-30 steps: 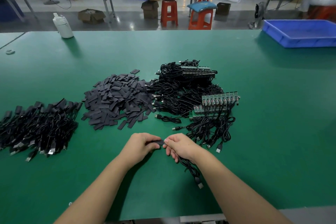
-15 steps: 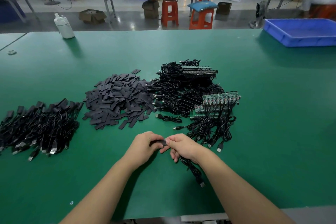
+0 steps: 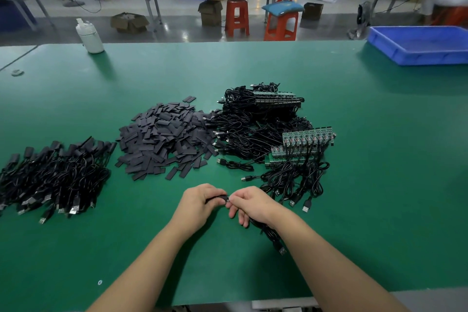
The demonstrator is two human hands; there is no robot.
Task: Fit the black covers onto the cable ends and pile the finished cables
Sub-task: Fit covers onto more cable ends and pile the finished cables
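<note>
My left hand (image 3: pixel 198 204) grips a black cover (image 3: pixel 217 199) just above the green table (image 3: pixel 379 172), near its front edge. My right hand (image 3: pixel 250 204) pinches the end of a black cable where it meets the cover; the cable (image 3: pixel 272 235) trails down under my right wrist to a USB plug. A heap of loose black covers (image 3: pixel 162 139) lies in the middle. Right of it lies a tangle of cables with small green boards (image 3: pixel 273 134). At the far left sits a pile of covered cables (image 3: pixel 50 177).
A white bottle (image 3: pixel 90 37) stands at the table's back left and a blue tray (image 3: pixel 420 44) at the back right. Beyond the table are orange stools (image 3: pixel 236 18), cardboard boxes and a long bench.
Both hands have stayed together at the same spot, shifting only slightly away from me. The cover and cable end remain between the fingers.
</note>
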